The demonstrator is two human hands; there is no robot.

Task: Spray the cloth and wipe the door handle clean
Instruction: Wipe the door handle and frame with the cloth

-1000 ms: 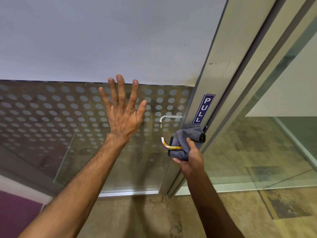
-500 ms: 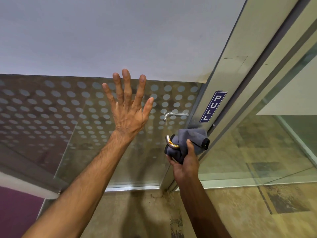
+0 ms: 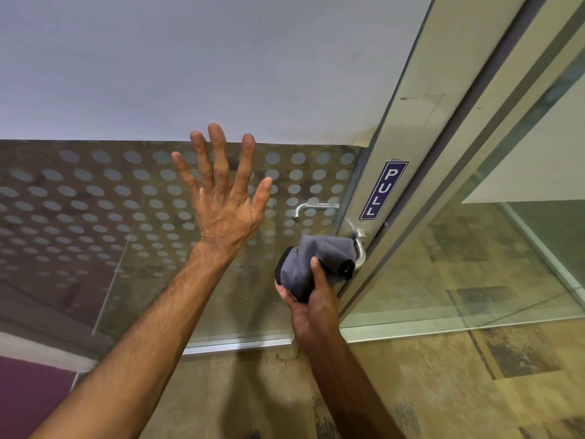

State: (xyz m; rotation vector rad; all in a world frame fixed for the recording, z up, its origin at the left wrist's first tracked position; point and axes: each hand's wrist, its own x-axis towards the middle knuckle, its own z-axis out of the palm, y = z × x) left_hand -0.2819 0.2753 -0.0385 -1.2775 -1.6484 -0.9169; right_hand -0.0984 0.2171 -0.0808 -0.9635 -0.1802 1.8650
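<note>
Right hand fingers clenched on soft, light cloth wrapping smooth, likely slippery door handle; left hand, ten o'clock, splayed, empty

Left hand spread flat against glass door panel, left of door frame. Right hand lower, to right of left hand, wrapped around cloth. Cloth bunched over door handle, handle mounted on frame just below PULL sign. Second handle visible through glass, behind panel, left of sign. Floor below door.
</note>
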